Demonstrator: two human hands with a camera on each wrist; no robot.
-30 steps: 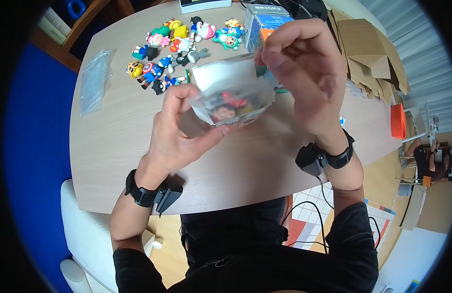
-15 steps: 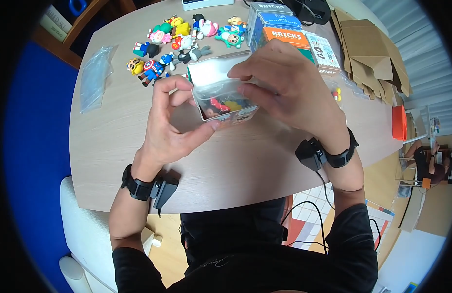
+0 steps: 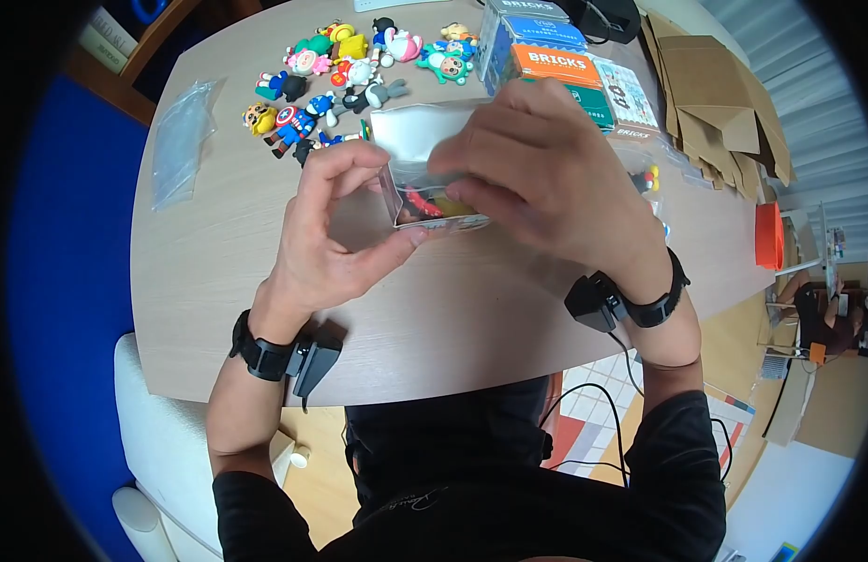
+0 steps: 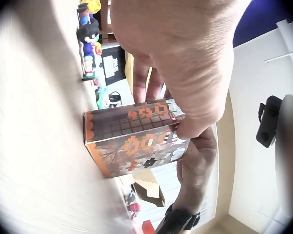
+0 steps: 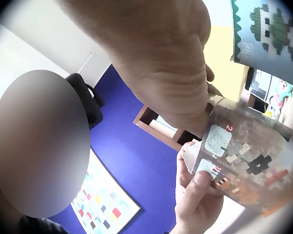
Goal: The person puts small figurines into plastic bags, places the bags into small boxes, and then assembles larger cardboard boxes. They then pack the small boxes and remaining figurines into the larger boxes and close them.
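Observation:
A small printed cardboard box [image 4: 136,141] stands on the table, tilted, its white top flap [image 3: 410,131] raised. My left hand [image 3: 326,239] grips it from the left, thumb at the near side and fingers behind. Inside, clear plastic [image 3: 415,176] covers a red and yellow toy [image 3: 422,203]. My right hand [image 3: 556,183] is bent over the opening, thumb and fingertips at the plastic; I cannot tell whether they pinch it. In the right wrist view the box's printed side [image 5: 249,151] shows brick pictures, with my left thumb [image 5: 198,183] on its edge.
Several toy figures [image 3: 349,70] lie beyond the box. Stacked brick boxes [image 3: 551,64] stand behind my right hand. A clear plastic bag [image 3: 183,145] lies at the left, flattened cardboard [image 3: 719,94] at the right. An orange container [image 3: 769,236] sits at the right edge.
My right hand has come down from above the box to its opening. The plastic and toy that bulged out at the top now sit lower inside. My left hand keeps its hold.

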